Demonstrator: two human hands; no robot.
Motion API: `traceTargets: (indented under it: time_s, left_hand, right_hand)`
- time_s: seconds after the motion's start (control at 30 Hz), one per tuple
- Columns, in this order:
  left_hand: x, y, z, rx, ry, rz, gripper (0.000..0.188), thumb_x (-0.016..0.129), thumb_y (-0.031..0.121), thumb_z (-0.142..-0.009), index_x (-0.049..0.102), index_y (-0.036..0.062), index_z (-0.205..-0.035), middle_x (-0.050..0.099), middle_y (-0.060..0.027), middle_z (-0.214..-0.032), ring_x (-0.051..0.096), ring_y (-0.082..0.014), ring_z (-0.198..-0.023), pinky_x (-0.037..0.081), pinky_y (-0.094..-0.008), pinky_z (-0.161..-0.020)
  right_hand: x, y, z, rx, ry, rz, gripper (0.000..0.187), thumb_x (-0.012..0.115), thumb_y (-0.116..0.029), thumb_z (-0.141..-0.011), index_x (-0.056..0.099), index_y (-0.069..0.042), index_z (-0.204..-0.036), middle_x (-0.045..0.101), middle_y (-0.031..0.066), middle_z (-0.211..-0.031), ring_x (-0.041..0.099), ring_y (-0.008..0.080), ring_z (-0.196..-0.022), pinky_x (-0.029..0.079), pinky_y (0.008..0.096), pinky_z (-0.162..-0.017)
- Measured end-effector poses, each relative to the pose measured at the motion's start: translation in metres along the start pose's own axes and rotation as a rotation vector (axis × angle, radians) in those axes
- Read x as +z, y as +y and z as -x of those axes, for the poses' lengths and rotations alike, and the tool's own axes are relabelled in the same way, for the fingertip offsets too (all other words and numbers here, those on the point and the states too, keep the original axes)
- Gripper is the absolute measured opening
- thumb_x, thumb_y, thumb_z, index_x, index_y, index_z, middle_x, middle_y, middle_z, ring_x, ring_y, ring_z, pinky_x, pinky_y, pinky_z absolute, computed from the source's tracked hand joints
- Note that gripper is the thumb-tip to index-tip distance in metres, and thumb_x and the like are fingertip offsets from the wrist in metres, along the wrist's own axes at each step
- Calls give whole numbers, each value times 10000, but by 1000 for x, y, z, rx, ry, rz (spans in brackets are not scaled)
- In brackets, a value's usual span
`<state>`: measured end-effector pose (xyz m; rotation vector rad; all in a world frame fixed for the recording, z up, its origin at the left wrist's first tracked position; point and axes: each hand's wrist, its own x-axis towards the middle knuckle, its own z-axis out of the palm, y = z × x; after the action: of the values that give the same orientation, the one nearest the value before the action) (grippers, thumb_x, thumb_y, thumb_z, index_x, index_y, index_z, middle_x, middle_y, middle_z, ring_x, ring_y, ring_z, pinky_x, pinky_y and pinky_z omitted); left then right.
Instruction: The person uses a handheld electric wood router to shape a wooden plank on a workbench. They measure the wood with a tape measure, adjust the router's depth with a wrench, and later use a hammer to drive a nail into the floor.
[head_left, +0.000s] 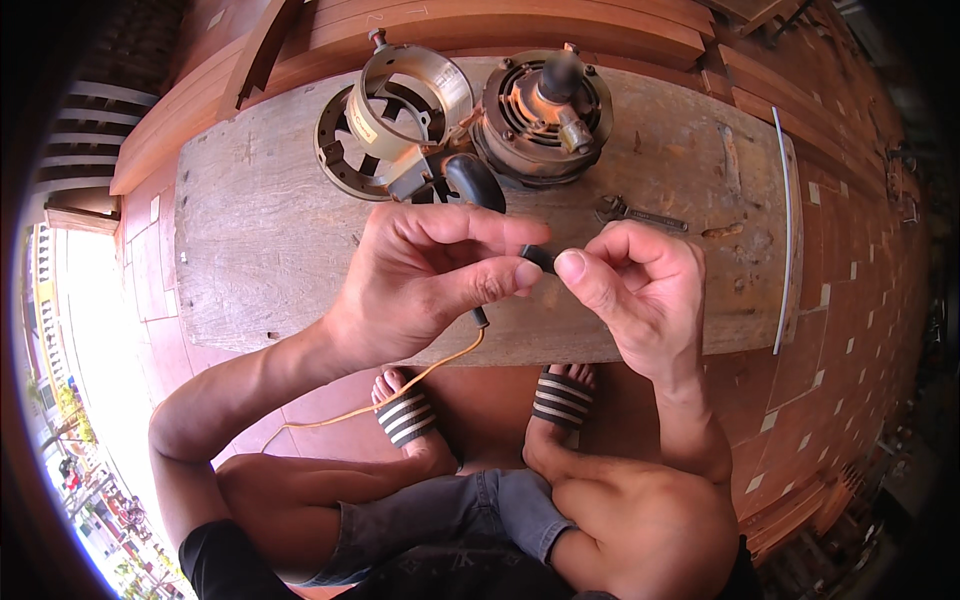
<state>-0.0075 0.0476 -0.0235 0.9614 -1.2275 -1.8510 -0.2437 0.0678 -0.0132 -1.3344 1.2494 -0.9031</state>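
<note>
From the head camera, both hands meet above the near edge of a weathered wooden worktop point(260, 240). The left hand point(420, 285) and the right hand point(640, 285) pinch between thumbs and fingers a small black part point(538, 257), from which a thin orange wire point(400, 390) trails down toward the sandalled feet. Behind them on the worktop stand a rusty motor point(545, 115), a brass-coloured ring housing point(405, 95) and, to the right, a small wrench point(640, 215).
</note>
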Motion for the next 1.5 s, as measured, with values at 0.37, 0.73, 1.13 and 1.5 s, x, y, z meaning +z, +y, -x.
traceTargets:
  time_s: [0.37, 0.73, 1.13, 1.5]
  left_hand:
    - [0, -4, -5, -66, -57, 74, 311, 735, 57, -998, 706, -9, -1300, 773, -80, -1024, 740, -131, -900, 613, -278, -832]
    - [66, 16, -44, -145, -236, 77, 355, 818, 55, -935, 645, 13, -1243, 754, -59, -952, 719, -128, -857, 580, -262, -786]
    - [292, 6, -58, -150, -581, -23, 317, 712, 98, -1026, 671, 31, -1333, 737, 9, -1024, 697, -51, -804, 577, -169, -701]
    - [461, -58, 62, -406, -1218, -109, 305, 749, 54, -982, 690, 9, -1277, 735, -40, -994, 723, -98, -838, 602, -196, -739]
  right_hand:
    - [-3, 2, 15, 20, -1, -98, 308, 745, -257, -1028, 743, 36, -931, 667, 6, -718, 562, 45, -689, 465, 240, -612]
    - [-42, -27, 74, 9, 211, -65, 193, 692, -140, -1041, 735, 46, -1066, 718, 37, -860, 628, 49, -778, 523, 238, -657]
    - [-99, -21, 239, -227, 1236, 307, 197, 714, -149, -963, 728, 31, -886, 639, 130, -633, 592, 210, -540, 460, 372, -551]
    - [-46, -52, 477, 281, 1539, 511, 161, 709, -147, -970, 745, 2, -920, 689, 165, -691, 671, 278, -592, 519, 400, -587]
